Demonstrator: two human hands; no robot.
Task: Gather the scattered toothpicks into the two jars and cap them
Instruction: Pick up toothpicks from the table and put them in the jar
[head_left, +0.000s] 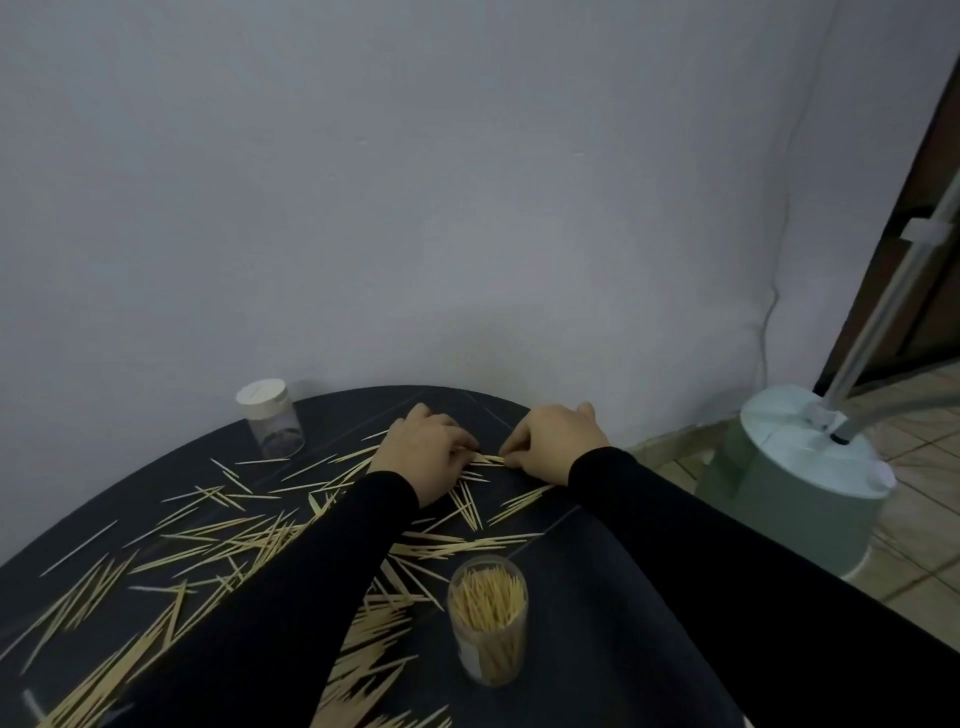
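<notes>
1. Both hands work at the far side of the dark bench (597, 597). The left hand (431, 454) and right hand (553, 441) are curled, pinching a small bundle of toothpicks (488, 459) between them.
2. Best to square the bundle's ends before lifting, so none slip out.
3. Loose toothpicks (244, 540) cover the bench's left and middle.
4. The open jar (488, 623) is nearly full; the capped jar (270, 415) looks almost empty, its contents unclear.

Both black-sleeved arms extend forward, left hand (423, 451) and right hand (553, 441) close together, palms down, fingers (511, 451) curled inward.
</notes>
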